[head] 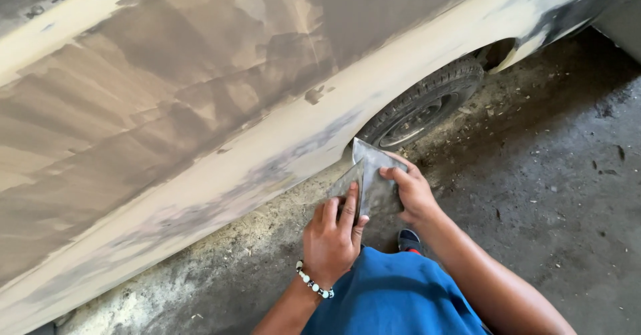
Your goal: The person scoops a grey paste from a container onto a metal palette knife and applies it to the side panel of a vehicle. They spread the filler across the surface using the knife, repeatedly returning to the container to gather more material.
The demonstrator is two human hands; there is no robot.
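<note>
Most of what I see is the long side panel of a car, coated in beige filler and grey primer (pixel 200 108), rubbed into dull patches and streaks; along its lower sill the coat looks thin, with grey showing through, so I judge the sanding well begun but not finished, since the surface is uneven in tone from end to end; beneath the panel lies the dusty grey concrete floor (pixel 547 175), pale with powder close under the sill; toward the rear of the panel sits the black rubber tyre (pixel 427 101) in its wheel arch; just below the sill, near that tyre, the person crouches over blue-clad knees (pixel 394 295), holding up a grey creased sheet of sandpaper (pixel 370 175), which is off the panel and folded between both hands; the right hand (pixel 414 191) pinches its far edge, fingers closed on the paper; the left hand (pixel 332 238), with a white and black beaded bracelet (pixel 312 283) at the wrist, presses fingers along the fold, also gripping the sheet.
</note>
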